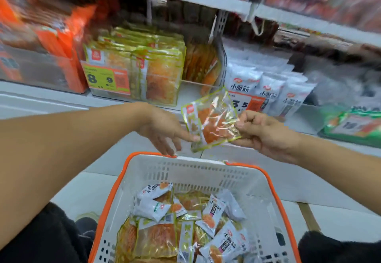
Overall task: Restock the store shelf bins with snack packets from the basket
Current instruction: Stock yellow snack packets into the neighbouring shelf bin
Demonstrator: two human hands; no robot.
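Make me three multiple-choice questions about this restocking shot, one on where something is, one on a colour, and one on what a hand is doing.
1. Where is the basket?
A. On the top shelf
B. Below the hands, in front of the shelf
C. Hanging on the left arm

2. What colour is the basket's rim?
A. Orange
B. Blue
C. Black

3. What is the right hand doing?
A. Resting flat on the shelf
B. Hanging idle
C. Pinching the yellow-edged packet

Answers: 1 B, it sits low in the frame under both hands. 2 A, an orange band runs round the white walls. 3 C, its fingers curl on the packet's right edge, while the left hand touches the other side with straight fingers.
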